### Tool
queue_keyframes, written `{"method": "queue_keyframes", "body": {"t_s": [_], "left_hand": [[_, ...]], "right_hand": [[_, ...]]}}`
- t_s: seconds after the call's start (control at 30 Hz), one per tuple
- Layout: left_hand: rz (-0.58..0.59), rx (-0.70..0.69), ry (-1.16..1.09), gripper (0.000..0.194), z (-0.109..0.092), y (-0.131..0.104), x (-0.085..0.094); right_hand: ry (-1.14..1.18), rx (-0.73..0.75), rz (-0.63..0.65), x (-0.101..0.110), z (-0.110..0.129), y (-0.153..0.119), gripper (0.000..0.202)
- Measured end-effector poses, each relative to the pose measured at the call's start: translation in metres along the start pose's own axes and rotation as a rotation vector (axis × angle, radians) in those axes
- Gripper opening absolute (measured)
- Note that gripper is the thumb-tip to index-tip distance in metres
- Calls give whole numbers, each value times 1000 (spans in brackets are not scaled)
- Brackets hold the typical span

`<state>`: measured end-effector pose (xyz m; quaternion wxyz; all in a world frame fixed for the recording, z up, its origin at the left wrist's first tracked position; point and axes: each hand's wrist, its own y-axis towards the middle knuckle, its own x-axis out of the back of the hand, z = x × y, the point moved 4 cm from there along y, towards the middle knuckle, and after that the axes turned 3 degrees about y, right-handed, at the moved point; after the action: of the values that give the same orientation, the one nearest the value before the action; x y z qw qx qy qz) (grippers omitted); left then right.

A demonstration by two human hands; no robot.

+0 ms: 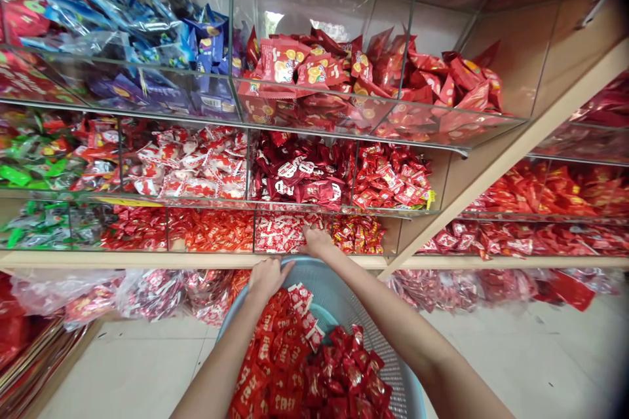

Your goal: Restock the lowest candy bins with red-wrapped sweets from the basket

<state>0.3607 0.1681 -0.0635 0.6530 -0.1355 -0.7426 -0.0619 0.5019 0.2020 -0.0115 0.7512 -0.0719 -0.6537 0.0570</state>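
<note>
A light blue plastic basket (393,347) holds red packets with gold lettering (278,353), dark red wrapped candies (344,373) and a few white-and-red packets (305,314). My left hand (266,277) is closed over the basket's far rim, at its left part. My right hand (317,241) reaches past the rim to the bottom shelf, at the compartment of small white-and-red candies (278,232). Its fingertips are at those candies, fingers bent together; whatever they may hold is too small to make out.
Clear dividers and fronts split the shelves (196,260) into candy compartments. Orange-print red packets (304,69) fill an upper bin. A slanted wooden panel (491,163) stands to the right. Plastic bags of candy (152,291) lie below the shelf, above the tiled floor (142,357).
</note>
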Motion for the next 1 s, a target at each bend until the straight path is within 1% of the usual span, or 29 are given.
{"method": "queue_keyframes", "body": {"t_s": [0.07, 0.17, 0.2, 0.33, 0.57, 0.73, 0.83, 1.0], "left_hand": [[3, 6, -7, 67, 0, 0, 0], [-8, 3, -18, 66, -1, -1, 0], [-15, -1, -20, 66, 0, -1, 0], [-37, -14, -10, 66, 0, 0, -1], [-3, 10, -20, 64, -1, -2, 2], [-26, -1, -13, 65, -2, -1, 2], [-39, -7, 4, 65, -1, 0, 0], [-46, -16, 8, 66, 0, 0, 0]], "right_hand": [[-34, 4, 57, -7, 1, 8, 47], [-52, 32, 40, -13, 0, 12, 30], [-59, 40, 29, -14, 0, 11, 28], [-84, 62, -16, -15, 0, 7, 31], [-98, 68, -55, -19, 9, 6, 30], [-85, 73, -85, -16, -2, 4, 28], [-17, 79, -108, -9, -11, 1, 27], [225, 90, -166, -1, -22, -2, 27]]}}
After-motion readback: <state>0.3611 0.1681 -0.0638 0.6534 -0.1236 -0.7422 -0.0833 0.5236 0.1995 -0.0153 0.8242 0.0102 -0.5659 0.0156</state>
